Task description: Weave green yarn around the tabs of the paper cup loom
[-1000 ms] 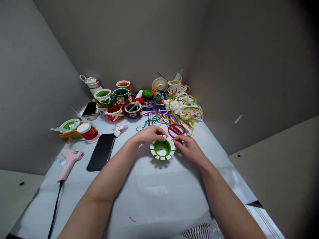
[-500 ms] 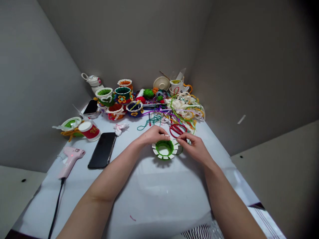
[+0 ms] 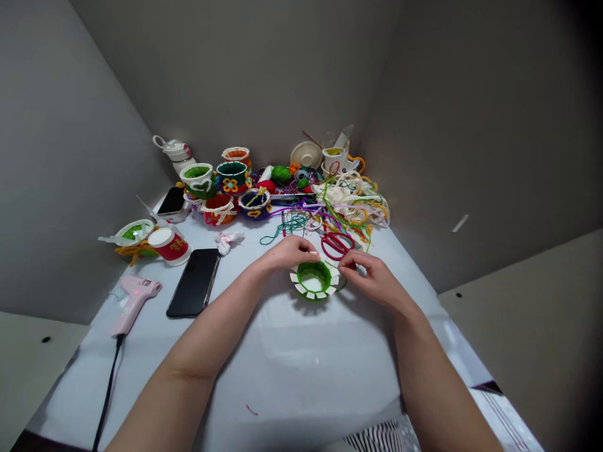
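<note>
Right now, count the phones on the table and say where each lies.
2. A black phone lies between the pink glue gun and the left hand. A second phone sits farther back, beside the decorated baskets. The cord pile could hide more.

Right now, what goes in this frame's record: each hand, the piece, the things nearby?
left hand: fingertips on far rim of the slit paper cup
right hand: fingertips at the cup's right rim
cup: white flaps spread, green weave inside, on the table
behind cup: red scissors, tangle of cords
left of arms: black phone, pink glue gun
</note>
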### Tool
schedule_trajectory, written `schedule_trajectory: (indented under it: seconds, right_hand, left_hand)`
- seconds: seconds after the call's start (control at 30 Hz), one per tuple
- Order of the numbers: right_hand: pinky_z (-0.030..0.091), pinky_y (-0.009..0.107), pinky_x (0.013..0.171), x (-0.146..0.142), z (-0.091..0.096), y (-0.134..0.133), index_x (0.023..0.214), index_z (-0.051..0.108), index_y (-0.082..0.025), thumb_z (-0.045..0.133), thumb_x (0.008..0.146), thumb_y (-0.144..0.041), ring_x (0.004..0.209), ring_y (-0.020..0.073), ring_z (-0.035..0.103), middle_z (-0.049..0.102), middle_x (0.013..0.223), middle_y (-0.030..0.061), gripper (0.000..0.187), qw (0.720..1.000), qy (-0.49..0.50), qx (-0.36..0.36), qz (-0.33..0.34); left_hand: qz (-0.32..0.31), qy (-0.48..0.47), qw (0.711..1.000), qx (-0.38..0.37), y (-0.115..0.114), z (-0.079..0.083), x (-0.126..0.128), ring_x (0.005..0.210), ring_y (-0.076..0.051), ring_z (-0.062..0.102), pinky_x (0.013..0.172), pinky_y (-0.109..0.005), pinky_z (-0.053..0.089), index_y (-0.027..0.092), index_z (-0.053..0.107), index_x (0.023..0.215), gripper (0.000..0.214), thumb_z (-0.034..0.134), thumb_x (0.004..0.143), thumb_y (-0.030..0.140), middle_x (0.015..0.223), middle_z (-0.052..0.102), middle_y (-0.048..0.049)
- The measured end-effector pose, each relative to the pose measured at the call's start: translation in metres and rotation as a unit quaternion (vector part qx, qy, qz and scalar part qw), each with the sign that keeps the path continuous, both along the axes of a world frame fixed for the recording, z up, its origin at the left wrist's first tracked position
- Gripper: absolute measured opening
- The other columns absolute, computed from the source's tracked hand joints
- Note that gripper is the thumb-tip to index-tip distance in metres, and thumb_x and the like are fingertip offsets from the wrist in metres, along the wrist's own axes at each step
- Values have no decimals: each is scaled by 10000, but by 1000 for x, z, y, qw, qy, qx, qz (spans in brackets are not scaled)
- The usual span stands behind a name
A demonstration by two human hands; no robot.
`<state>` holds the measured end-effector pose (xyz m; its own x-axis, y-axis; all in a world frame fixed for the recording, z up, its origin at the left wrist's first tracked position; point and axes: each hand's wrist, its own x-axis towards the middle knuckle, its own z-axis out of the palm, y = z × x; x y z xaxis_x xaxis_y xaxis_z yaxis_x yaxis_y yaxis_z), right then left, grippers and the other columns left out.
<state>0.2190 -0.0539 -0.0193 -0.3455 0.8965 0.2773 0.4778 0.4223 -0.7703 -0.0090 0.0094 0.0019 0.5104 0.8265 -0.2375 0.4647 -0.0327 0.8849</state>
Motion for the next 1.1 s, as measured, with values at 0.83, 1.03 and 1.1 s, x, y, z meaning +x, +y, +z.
schedule_trajectory:
  seconds: [0.83, 1.03, 1.1]
  right_hand:
    - [461, 296, 741, -12, -16, 5, 826, 667, -175, 529, 883, -245, 813, 193, 606, 683, 853, 57, 164, 999, -25, -26, 14]
    - [460, 276, 676, -11, -10, 2, 854, 631, -185, 527, 890, -312, 747, 173, 587, 668, 817, 35, 168, 996, 31, -86, -2]
    - [456, 274, 661, -8, -8, 2, 859, 621, -187, 542, 885, -345, 727, 164, 569, 648, 801, 31, 179, 993, 56, -97, -22]
  left_hand:
    - [-68, 20, 997, 16, -8, 11, 5, 759, -156, 586, 666, -244, 438, 127, 718, 870, 350, 699, 679, 420, 827, 685, -38]
    - [-17, 5, 1000, 17, -6, 4, 5, 641, -125, 531, 589, -239, 404, 120, 694, 730, 301, 712, 655, 411, 681, 625, -15]
    - [3, 11, 1000, 25, -4, 2, 4, 618, -116, 513, 567, -235, 386, 121, 679, 703, 287, 706, 658, 404, 656, 605, -10]
